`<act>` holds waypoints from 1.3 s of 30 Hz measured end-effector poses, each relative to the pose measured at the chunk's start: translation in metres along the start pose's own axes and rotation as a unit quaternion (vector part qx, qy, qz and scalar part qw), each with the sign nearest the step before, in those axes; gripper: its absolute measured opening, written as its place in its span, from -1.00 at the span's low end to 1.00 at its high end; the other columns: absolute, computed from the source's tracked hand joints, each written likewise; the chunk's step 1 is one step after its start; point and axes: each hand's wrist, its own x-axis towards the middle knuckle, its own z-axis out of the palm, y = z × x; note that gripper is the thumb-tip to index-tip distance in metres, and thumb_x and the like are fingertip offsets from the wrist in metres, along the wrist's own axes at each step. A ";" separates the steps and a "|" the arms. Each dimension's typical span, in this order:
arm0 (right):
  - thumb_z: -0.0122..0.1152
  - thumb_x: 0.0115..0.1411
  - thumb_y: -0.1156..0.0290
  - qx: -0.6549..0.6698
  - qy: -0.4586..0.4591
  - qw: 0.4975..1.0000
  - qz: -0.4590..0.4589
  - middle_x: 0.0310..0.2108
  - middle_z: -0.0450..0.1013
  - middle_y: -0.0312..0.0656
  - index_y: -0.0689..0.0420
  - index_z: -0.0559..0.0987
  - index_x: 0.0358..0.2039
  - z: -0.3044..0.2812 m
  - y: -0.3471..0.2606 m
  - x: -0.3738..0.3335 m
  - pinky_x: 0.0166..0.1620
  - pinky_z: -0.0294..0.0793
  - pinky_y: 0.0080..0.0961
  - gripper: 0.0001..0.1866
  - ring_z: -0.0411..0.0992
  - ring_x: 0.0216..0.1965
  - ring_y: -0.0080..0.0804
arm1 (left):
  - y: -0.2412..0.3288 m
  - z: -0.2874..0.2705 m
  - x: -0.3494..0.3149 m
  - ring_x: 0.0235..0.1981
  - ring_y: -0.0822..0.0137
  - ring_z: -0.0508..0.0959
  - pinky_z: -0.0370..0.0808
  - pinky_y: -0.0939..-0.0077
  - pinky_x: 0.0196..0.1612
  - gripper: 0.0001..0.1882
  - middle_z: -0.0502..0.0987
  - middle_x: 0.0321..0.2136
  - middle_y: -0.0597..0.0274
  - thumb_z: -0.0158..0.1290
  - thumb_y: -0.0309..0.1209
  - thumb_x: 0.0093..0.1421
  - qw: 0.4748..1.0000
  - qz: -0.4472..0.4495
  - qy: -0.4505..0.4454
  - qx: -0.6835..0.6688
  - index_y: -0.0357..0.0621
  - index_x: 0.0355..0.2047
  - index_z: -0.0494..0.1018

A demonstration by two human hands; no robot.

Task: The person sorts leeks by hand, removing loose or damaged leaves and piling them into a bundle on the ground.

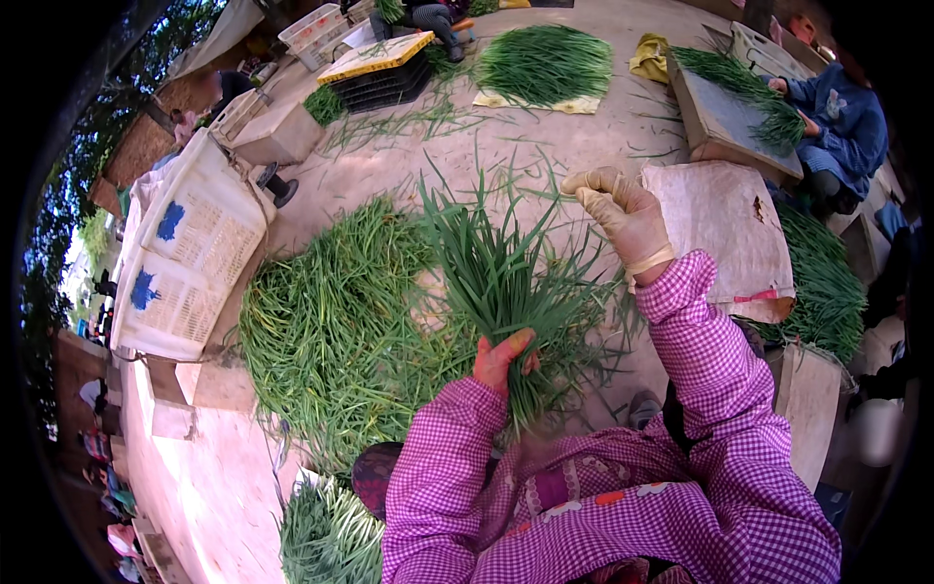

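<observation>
My left hand (498, 364) is closed round a bunch of long green Chinese chives (501, 273), held upright before my lap with the leaf tips fanned out at the top. My right hand (623, 216), in a pale thin glove, is raised to the right of the bunch and apart from it. Its thumb and fingers are pinched together; anything between them is too small to make out. Beneath and left of the bunch spreads a wide, tangled heap of loose chives (336, 321) on the ground. More chives (331, 535), with whitish stems, lie beside my left forearm.
A white plastic crate (199, 243) stands at the left. To the right, a pale sheet (725, 229) partly covers another chive pile (822, 282). A co-worker in blue (842, 122) handles chives at a board (730, 117). Chives on a mat (545, 63) and black crates (384, 83) lie farther off.
</observation>
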 end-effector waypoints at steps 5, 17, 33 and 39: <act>0.22 0.15 0.40 -0.184 0.031 0.969 -0.163 -0.39 0.53 -0.28 0.13 0.63 -0.30 0.003 0.000 0.000 -0.18 0.44 -0.52 -0.87 0.47 -0.32 -0.49 | -0.003 -0.003 -0.001 -0.75 0.36 0.39 0.44 0.43 -0.58 -0.76 0.42 -0.72 0.23 0.19 -0.35 0.06 0.996 -0.002 -0.062 -0.059 -0.26 -0.39 0.43; 0.14 0.12 -0.13 -0.317 -0.493 0.805 0.092 -0.14 0.50 0.03 0.22 0.42 0.07 0.050 -0.015 -0.048 -0.07 0.45 -0.31 -0.29 0.49 -0.13 -0.08 | 0.012 -0.016 0.021 -0.58 0.33 0.48 0.51 0.38 -0.51 -0.68 0.48 -0.50 0.24 0.19 -0.27 0.14 0.971 0.018 0.194 -0.139 -0.15 -0.20 0.39; 0.35 -0.02 0.16 -0.245 -0.373 0.879 0.168 -0.11 0.48 0.08 0.10 0.23 0.20 0.100 0.056 -0.105 0.00 0.43 -0.32 -0.20 0.47 -0.07 -0.07 | 0.008 -0.015 0.012 -0.22 0.25 0.50 0.46 0.25 -0.08 -0.69 0.50 -0.24 0.21 0.12 -0.37 0.19 0.921 0.131 0.116 -0.348 -0.21 -0.10 0.39; 0.38 -0.03 0.19 -0.142 -0.346 0.890 0.260 -0.16 0.52 0.03 0.24 0.34 0.12 0.090 0.066 -0.099 -0.02 0.43 -0.38 -0.26 0.49 -0.11 -0.16 | 0.024 -0.014 0.003 -0.10 0.24 0.47 0.39 0.28 0.06 -0.64 0.50 -0.20 0.20 0.14 -0.38 0.15 0.972 0.131 0.042 -0.192 -0.25 -0.08 0.38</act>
